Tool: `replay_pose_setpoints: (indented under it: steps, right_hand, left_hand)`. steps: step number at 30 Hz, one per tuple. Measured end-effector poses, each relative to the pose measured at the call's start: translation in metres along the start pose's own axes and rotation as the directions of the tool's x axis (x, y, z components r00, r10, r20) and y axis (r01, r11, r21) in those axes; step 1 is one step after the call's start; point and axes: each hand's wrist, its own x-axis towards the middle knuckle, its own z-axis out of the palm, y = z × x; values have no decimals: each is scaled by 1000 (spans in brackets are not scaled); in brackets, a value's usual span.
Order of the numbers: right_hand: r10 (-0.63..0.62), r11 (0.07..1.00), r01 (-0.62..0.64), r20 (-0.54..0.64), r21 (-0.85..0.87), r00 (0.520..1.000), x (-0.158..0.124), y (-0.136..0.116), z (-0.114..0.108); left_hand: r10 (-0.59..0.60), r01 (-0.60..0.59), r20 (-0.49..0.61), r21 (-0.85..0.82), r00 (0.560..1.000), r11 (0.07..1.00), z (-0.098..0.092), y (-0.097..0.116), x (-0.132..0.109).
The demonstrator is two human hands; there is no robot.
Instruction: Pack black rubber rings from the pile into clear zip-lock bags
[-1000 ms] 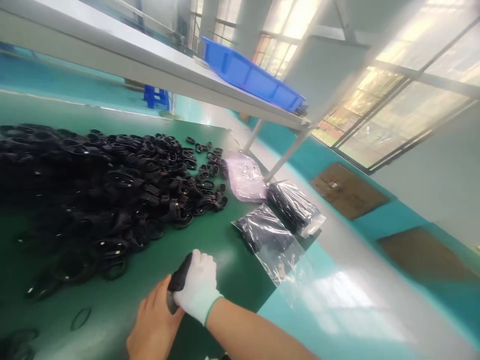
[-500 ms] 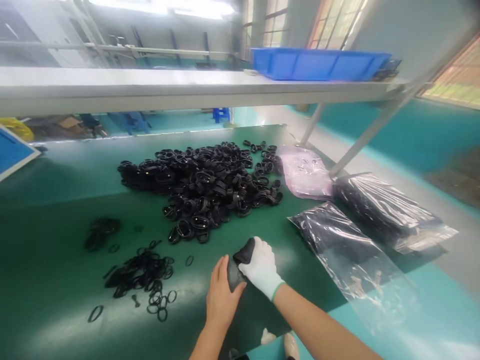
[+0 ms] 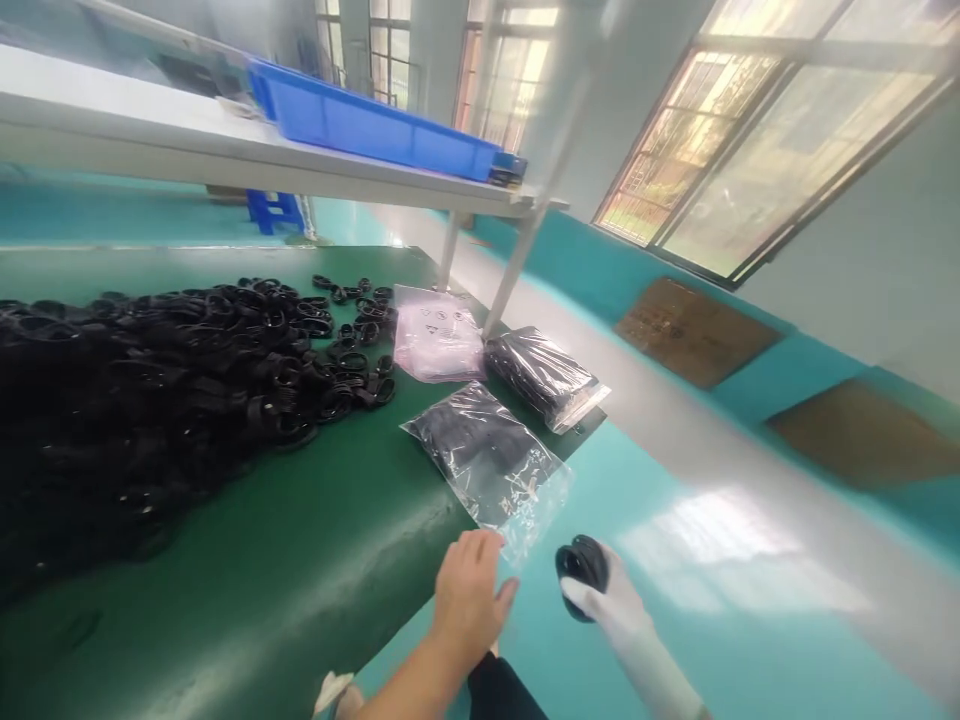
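Note:
In the head view, my right hand (image 3: 619, 598), in a white glove, is closed around a bundle of black loops (image 3: 582, 578). It is out past the table edge, with the floor behind it. My bare left hand (image 3: 469, 595) reaches to the mouth end of a clear plastic bag (image 3: 495, 465), thumb apart from the fingers. Whether its fingertips touch the film I cannot tell. Dark items fill the far part of that bag, and its mouth end hangs over the table edge. A large heap of black loops (image 3: 187, 390) covers the left of the table.
Behind the bag lie a filled clear bag (image 3: 544, 375) and pinkish plastic bags (image 3: 439, 335). A white shelf (image 3: 187, 140) with a blue bin (image 3: 382, 130) spans above the green table (image 3: 352, 510); its post (image 3: 514, 265) stands near the bags. Brown boards (image 3: 697, 330) lean against the wall.
The view has swung right. My right hand has carried the black bundle from over the table to beyond its edge. My left hand has left the bundle and moved to the bag's mouth.

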Motion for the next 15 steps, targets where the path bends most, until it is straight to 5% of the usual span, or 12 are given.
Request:
replay_pose_setpoints:
  steps: [3, 8, 11, 15]
  right_hand:
    - [93, 990, -105, 127, 93, 987, 22, 44, -13]
    - [-208, 977, 181, 299, 116, 931, 47, 57, -12]
    - [-444, 888, 454, 404, 77, 800, 58, 43, -8]
    - [-699, 662, 738, 467, 135, 542, 78, 19, 3]
  left_hand:
    - [130, -128, 5, 196, 992, 972, 51, 33, 27]
    - [-24, 64, -87, 494, 996, 867, 83, 36, 46]
    - [-103, 181, -176, 516, 979, 837, 77, 37, 40]
    - [-226, 335, -289, 421, 930, 843, 70, 49, 36]
